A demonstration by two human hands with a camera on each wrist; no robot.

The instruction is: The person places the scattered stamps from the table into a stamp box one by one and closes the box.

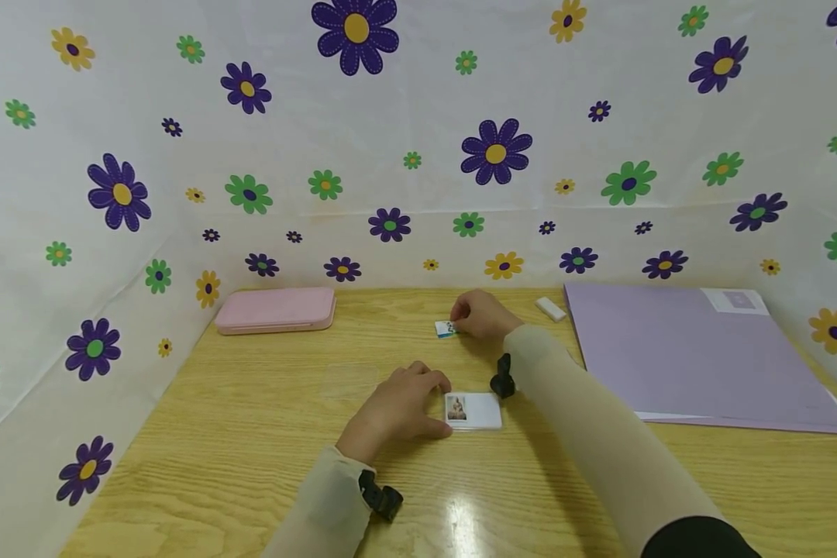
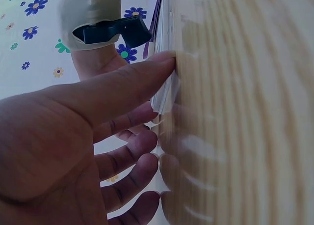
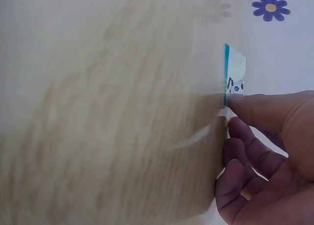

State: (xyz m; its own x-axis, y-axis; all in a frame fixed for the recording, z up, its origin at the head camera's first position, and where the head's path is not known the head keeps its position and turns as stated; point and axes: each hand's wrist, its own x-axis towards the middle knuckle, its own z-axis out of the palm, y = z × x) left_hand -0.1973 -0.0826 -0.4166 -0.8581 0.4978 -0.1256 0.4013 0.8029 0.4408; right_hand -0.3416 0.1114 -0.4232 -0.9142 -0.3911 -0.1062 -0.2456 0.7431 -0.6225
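Observation:
My left hand (image 1: 401, 407) grips the left end of a white card (image 1: 483, 411), thumb by its near corner and index finger by its far one. The card lies flat, with a small picture of a figure on its left part. In the left wrist view, the thumb (image 2: 132, 82) rests at a clear, layered edge of it. Farther back, my right hand (image 1: 484, 315) pinches the right end of a small white-and-blue card (image 1: 444, 329) at the tabletop. The right wrist view shows dark printed spots on this small card (image 3: 237, 72); the fingertips hide its end.
Left of my left hand lies a thin transparent sheet (image 1: 349, 380). A pink case (image 1: 276, 310) is at the back left. Beyond my right forearm are a white eraser-like block (image 1: 550, 309) and a large purple folder (image 1: 697, 356). A flowered cloth (image 1: 418, 139) hangs behind the table.

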